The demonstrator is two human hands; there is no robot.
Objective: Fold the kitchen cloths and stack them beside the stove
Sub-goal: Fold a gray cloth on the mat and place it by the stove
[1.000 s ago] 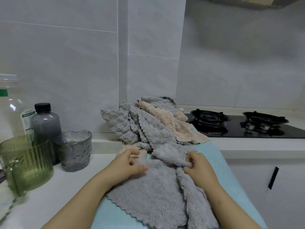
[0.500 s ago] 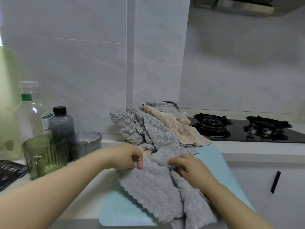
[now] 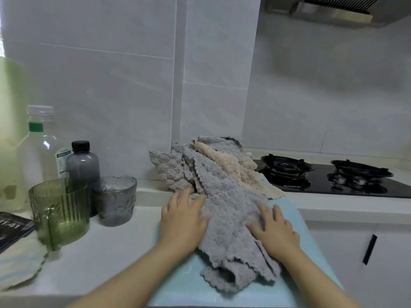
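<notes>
A grey fluffy cloth (image 3: 231,230) lies crumpled on a light blue mat (image 3: 178,290) on the counter. My left hand (image 3: 182,221) rests flat on its left side, fingers straight. On its right side my right hand (image 3: 273,230) presses down with spread fingers. Behind it a heap of grey cloths (image 3: 178,170) leans on the wall, with a beige cloth (image 3: 233,167) draped over it. The black gas stove (image 3: 322,176) sits to the right of the heap.
At the left stand a green ribbed glass (image 3: 60,212), a grey glass (image 3: 116,200), a dark grey bottle (image 3: 82,165) and a clear plastic bottle (image 3: 42,147). A dark booklet (image 3: 11,227) lies at the far left. White cabinet fronts (image 3: 369,252) drop below the stove.
Both hands let go of the pinched grey cloth edges and now lie flat on it. The cloth is bunched narrower between them, and the view has tilted up.
</notes>
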